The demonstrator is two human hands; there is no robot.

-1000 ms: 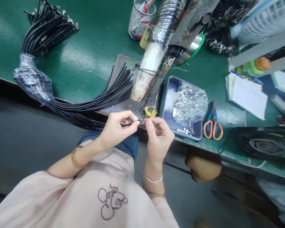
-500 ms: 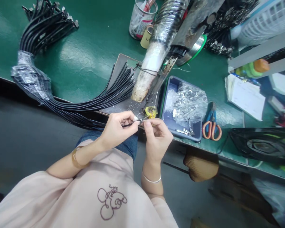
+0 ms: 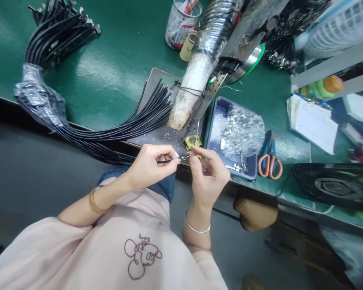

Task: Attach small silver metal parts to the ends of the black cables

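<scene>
Clamping black cable [image 3: 165, 161] in left hand [image 3: 153, 166], squeezed between thumb and fingers. Reading clock from left hand, 12 = top of view. Lies roughly 9-to-3 along its long axis, with pale tip [image 3: 182, 158] poking out at 3, aimed straight at right hand [image 3: 211, 172]. Nearest to left hand by a small margin, then just beside right fingertips. Can't tell whether over the front edge of bench [image 3: 109, 52] or slightly off it.

On right hand: curled, with thumb and index close together at 9, facing the tip. Can't tell if pinching a fine strand there or only near it; too small to read.

Around that spot: at 2, yellow pad [image 3: 193, 141], just past the right fingertips. At 1, nozzle [image 3: 186, 94], angled down over board [image 3: 153, 137]. At 12, fanned ends of bundle [image 3: 153, 106], lying on board, then sweeping off toward 9. Can't confirm any link from bundle to cable behind left hand. Between 2 and 3, tray [image 3: 251, 166] with clear bag [image 3: 243, 131] of metal bits. Beyond tray at 3, orange-handled snips [image 3: 270, 149].
</scene>
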